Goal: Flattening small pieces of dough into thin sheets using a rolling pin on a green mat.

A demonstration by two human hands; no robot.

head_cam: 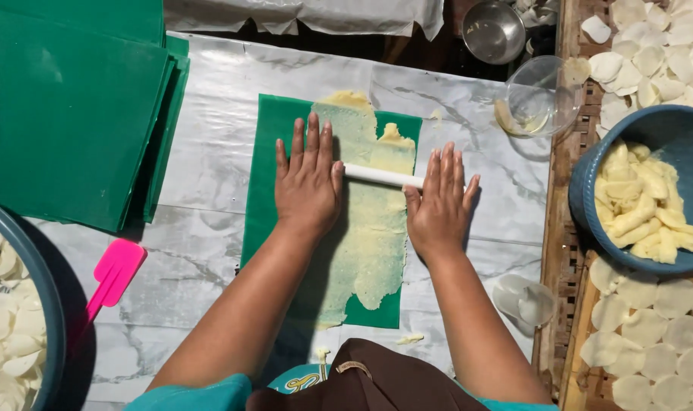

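Now, hands: the left hand (307, 176) and the right hand (438, 203) lie flat, fingers spread, gripping nothing.
Roller: a white roller (382, 176) sits under both palms.
Dough: thin yellow dough (367, 236) lies on the green mat (259, 205).
Nearby: a pink spatula (112, 278) lies left.

Green plastic sheet (264, 199) under pale yellow, speckled rolled dough (369, 228). White rolling pin (382, 176). Table covering (209, 91) grey-white marble pattern with dark veins. Stack of dark green sheets (65, 114). Hot pink spatula (112, 275). Blue basin (677, 125) holding yellow dough pieces (643, 202). Off-white round discs (651, 335) on brown woven tray (563, 251). Silver metal bowl (495, 30); clear glass bowl (540, 95). Teal sleeve (202, 396), brown cloth (369, 380).
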